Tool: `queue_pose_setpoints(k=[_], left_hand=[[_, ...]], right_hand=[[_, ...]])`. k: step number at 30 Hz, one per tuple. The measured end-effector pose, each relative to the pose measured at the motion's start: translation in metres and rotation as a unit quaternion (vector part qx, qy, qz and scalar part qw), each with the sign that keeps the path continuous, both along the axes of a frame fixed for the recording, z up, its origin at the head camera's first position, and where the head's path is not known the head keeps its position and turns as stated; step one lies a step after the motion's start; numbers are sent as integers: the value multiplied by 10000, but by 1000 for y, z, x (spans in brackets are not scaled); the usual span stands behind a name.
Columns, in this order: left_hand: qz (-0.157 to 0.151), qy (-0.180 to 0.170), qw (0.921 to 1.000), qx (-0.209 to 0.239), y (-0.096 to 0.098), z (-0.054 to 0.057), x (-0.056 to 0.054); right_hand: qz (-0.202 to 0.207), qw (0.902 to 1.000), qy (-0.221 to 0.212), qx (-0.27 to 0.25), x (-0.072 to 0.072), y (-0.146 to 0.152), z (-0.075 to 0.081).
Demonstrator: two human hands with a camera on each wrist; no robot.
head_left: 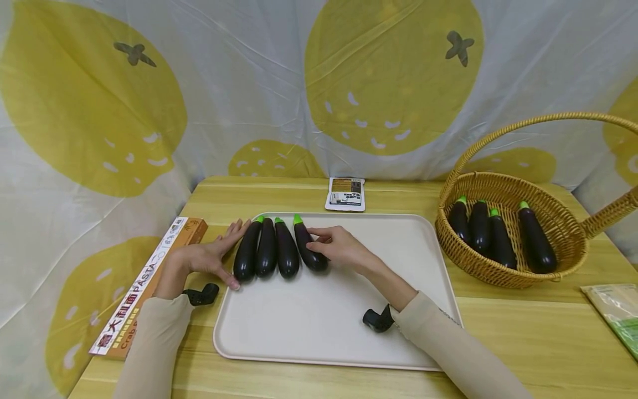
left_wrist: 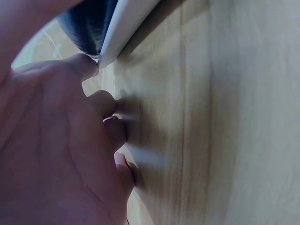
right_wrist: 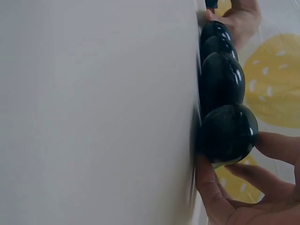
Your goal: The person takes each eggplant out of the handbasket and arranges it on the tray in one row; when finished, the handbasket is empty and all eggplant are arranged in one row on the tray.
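Note:
Several dark purple eggplants with green tips lie side by side at the back left of a white tray (head_left: 319,327). My right hand (head_left: 341,249) holds the rightmost eggplant (head_left: 310,249) between thumb and fingers. In the right wrist view, that eggplant (right_wrist: 228,133) shows its rounded end, with fingers on its near side and below it. At the other end of the row, my left hand (head_left: 209,257) is spread along the leftmost eggplant (head_left: 246,256) and the tray's left edge. Its palm and fingertips fill the left side of the left wrist view.
A wicker basket (head_left: 443,233) with a tall handle stands right of the tray, with several eggplants inside. A long pasta box (head_left: 144,288) lies on the left beside the left forearm. Behind the tray lies a small packet (head_left: 345,194); another packet (head_left: 615,310) is at the right edge.

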State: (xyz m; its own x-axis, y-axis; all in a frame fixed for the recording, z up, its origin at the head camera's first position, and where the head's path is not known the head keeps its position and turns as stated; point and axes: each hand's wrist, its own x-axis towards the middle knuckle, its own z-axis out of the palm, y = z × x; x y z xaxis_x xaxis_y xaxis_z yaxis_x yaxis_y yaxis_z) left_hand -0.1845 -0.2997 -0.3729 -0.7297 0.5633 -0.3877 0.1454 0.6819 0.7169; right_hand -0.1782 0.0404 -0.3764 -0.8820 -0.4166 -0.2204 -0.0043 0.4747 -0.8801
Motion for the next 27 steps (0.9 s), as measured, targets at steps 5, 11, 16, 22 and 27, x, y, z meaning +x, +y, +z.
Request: queue_pose_setpoints(k=[5,11,16,22,27], left_hand=[[4,29,10000,-41,0,0,0],[-17,30,10000,20,1,1,0],[-15,39,10000,29,1,1,1],[-12,10,10000,57,2,1,1],[-33,21,10000,47,2,1,1]], right_hand=[[5,10000,28,14,0,1,0],[30,10000,-25,-37,0,1,0],[87,9999,-43,-79,-1,1,0],[69,10000,11,5,0,1,1],[26,9997,162,194,0,2,2]])
